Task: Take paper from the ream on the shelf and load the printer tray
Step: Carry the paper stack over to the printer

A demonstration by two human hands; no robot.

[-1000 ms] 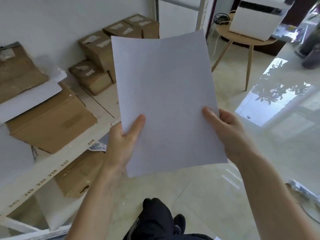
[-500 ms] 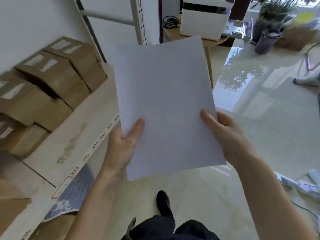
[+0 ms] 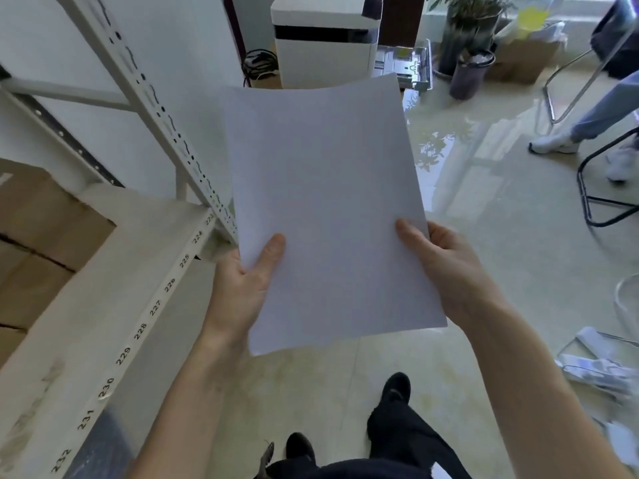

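I hold a thin stack of white paper (image 3: 328, 202) up in front of me with both hands. My left hand (image 3: 245, 288) grips its lower left edge, thumb on top. My right hand (image 3: 446, 267) grips the lower right edge, thumb on top as well. Straight ahead stands the white printer (image 3: 321, 46) with a dark band across its front. Its pulled-out paper tray (image 3: 404, 65) juts to the right of it, partly hidden by the paper's top edge. The ream is not in view.
A white metal shelf (image 3: 114, 299) with numbered labels runs along my left, cardboard boxes (image 3: 38, 236) on it. A potted plant (image 3: 470, 36) and dark bin (image 3: 470, 77) stand right of the tray. Another person's legs and a chair frame (image 3: 594, 188) are at right. Glossy tile floor lies ahead.
The view has swung right and forward along the shelf; the printer now sits closer and centred ahead. Both hands keep the same grip on the paper.
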